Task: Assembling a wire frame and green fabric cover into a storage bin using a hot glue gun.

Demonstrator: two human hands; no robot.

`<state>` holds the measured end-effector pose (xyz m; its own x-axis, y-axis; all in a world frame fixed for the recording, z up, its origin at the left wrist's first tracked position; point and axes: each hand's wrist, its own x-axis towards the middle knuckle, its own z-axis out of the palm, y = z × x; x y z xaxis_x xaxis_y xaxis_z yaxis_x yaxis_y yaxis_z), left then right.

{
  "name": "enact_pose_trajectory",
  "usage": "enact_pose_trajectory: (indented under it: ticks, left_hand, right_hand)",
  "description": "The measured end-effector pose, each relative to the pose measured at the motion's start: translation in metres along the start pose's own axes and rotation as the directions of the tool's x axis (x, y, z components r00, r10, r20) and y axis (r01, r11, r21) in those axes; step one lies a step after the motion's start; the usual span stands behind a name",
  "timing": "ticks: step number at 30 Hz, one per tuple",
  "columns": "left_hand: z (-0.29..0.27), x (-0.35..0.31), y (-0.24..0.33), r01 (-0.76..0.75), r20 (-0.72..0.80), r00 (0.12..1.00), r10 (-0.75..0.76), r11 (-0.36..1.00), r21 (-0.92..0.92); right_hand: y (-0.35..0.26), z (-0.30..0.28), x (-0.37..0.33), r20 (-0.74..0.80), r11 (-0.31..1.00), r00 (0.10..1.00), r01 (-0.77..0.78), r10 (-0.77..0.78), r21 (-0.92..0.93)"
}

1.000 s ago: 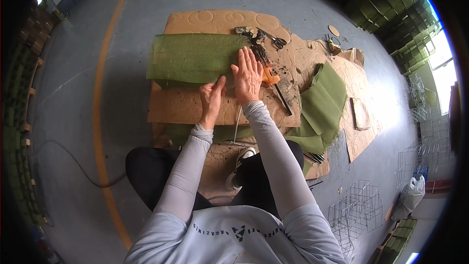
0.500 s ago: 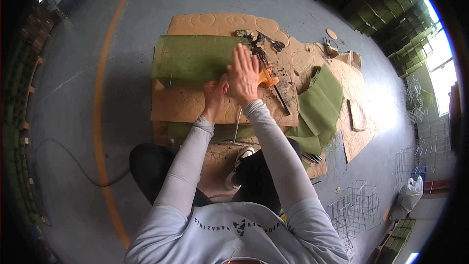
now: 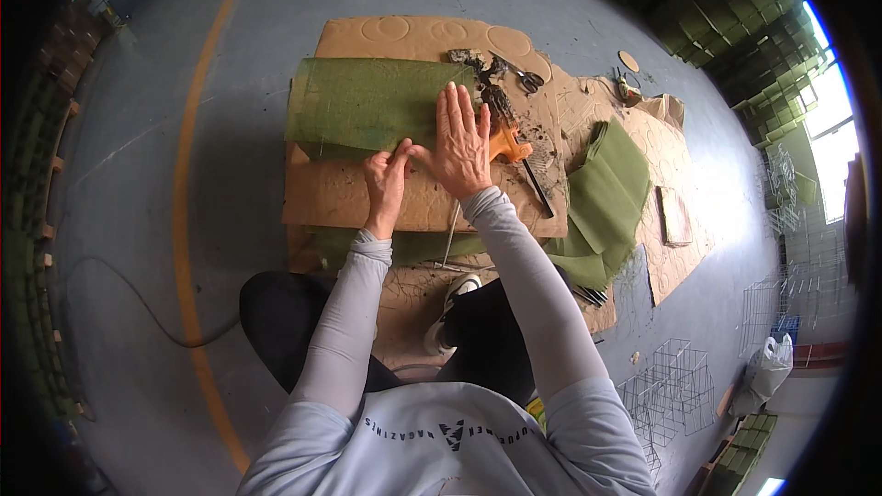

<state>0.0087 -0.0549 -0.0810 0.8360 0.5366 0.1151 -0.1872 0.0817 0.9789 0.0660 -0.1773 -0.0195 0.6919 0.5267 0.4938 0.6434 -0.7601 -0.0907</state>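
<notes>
A green mesh sheet (image 3: 367, 96) lies across a cardboard-topped surface (image 3: 340, 197) in front of me. My right hand (image 3: 462, 147) is laid flat with fingers together and stretched out, over the sheet's right end. Its thumb reaches left to my left hand (image 3: 386, 186), whose fingers are curled in a pinch at the sheet's near edge; what they grip, if anything, is hidden. Just right of my right hand lies an orange tool (image 3: 507, 141), perhaps a glue gun, with a black rod (image 3: 537, 189) pointing towards me. Black-handled scissors (image 3: 528, 80) rest beyond it.
Dark crusted residue (image 3: 496, 96) covers part of the cardboard near the scissors. Folded green sheets (image 3: 606, 188) are piled at the right. Wire frames (image 3: 675, 386) and a white bag (image 3: 767, 369) stand on the floor. A cable (image 3: 138, 294) runs along the left.
My left hand has shifted slightly left and down, its fingertips now meeting the right thumb. My right thumb has spread leftward from the palm; its fingers stay flat.
</notes>
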Motion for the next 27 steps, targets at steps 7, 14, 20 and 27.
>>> enact_pose_trajectory:
  ticks: [7,14,20,27]
  left_hand:
    - [0.002,0.004,-0.005,-0.011,0.026,1.000,0.013,0.997,-0.083]
    - [0.001,0.002,0.005,0.033,0.075,0.997,-0.028,0.998,-0.059]
    - [-0.002,0.009,0.005,0.020,0.198,0.980,0.012,0.987,-0.159]
    - [0.005,0.009,0.003,0.059,0.177,0.984,-0.027,0.983,-0.174]
  right_hand:
    - [-0.002,-0.001,0.000,0.010,1.000,1.000,-0.021,0.021,-0.003]
    - [-0.007,-0.008,-0.001,0.024,1.000,1.000,-0.002,0.002,-0.026]
    - [-0.005,-0.006,-0.002,-0.002,0.999,1.000,0.022,-0.022,-0.034]
    - [0.001,-0.007,-0.002,0.015,0.998,0.999,0.034,-0.033,-0.044]
